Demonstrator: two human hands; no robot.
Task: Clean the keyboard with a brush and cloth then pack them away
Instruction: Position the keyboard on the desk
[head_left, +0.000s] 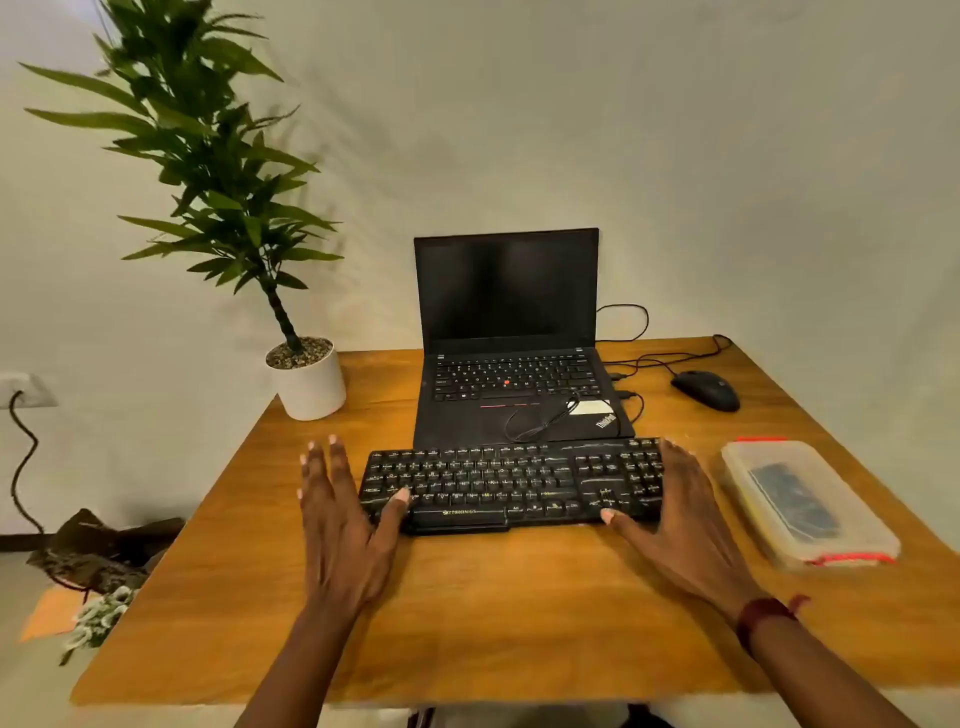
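The keyboard lies flat on the desk, square in front of me, its back edge just against the open laptop. My left hand is at its left end, fingers straight and spread, thumb resting on the corner keys. My right hand lies over the right end, fingers likewise straight, thumb at the front edge. I hold nothing; I judge I am bracketing the board to square it before cleaning.

To my right, near the keyboard but apart from it, sits a lidded plastic box. Something dark shows through its cloudy lid, possibly the brush or cloth, though I cannot tell. Neither tool lies in the open. My right palm hides the number pad's outer keys.
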